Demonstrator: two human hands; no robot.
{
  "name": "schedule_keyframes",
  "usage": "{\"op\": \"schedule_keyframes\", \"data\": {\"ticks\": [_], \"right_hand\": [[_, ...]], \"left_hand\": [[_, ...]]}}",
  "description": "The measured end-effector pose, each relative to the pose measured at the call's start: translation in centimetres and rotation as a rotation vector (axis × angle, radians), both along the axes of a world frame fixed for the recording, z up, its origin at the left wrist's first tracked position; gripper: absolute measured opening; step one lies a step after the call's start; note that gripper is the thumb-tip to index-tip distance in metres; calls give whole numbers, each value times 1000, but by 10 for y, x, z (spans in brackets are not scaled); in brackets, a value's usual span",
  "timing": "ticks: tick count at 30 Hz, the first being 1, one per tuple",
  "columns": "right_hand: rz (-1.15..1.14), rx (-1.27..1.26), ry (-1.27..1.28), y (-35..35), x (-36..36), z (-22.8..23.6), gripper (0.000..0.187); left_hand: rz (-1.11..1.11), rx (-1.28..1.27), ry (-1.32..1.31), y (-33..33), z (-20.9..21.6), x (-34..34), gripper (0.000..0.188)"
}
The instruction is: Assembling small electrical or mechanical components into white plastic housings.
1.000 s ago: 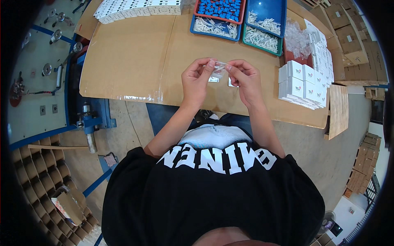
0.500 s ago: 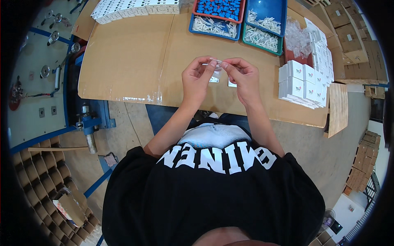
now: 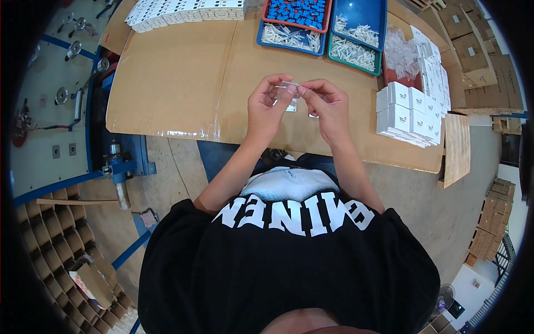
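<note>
My left hand [image 3: 268,106] and right hand [image 3: 330,104] nearly meet over the desk [image 3: 172,83], each closed to a narrow pinch of thumb and fingers on a small clear bag [image 3: 295,98]. The bag hangs between them, above the cardboard cover and near the desk's front edge. I can't tell whether its mouth is open or what, if anything, is inside; my fingers hide too much.

The film looks thin and slippery, so I judge the likeliest trouble is losing one pinch: the bag would swing or drop, and anything loose inside could spill. Pulling my hands apart too hard might stretch or split it. If two layers cling, I could be gripping both on one side without noticing.

Below my hands lie a left card [image 3: 291,108] and a right card [image 3: 313,116], both partly covered from view. A low wrist could shove either toward the edge. A wide sweep of my right arm might knock the white boxes [image 3: 409,114], stacked several high. Reaching far forward, I could jolt the blue tray [image 3: 290,49] and scatter its white sticks [image 3: 282,35].
</note>
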State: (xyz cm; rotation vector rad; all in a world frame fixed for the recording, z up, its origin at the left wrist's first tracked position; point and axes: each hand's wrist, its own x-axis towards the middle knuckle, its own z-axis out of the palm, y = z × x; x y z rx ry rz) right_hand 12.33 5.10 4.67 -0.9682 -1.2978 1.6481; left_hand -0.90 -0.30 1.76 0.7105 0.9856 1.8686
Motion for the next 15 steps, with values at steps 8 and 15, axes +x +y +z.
{"op": "schedule_keyframes", "data": {"ticks": [8, 15], "right_hand": [[42, 9, -20, -10, 4, -1, 11], [66, 10, -36, -15, 7, 2, 14]], "left_hand": [[-79, -41, 150, -11, -7, -7, 13], [-64, -17, 144, -17, -1, -2, 16]]}}
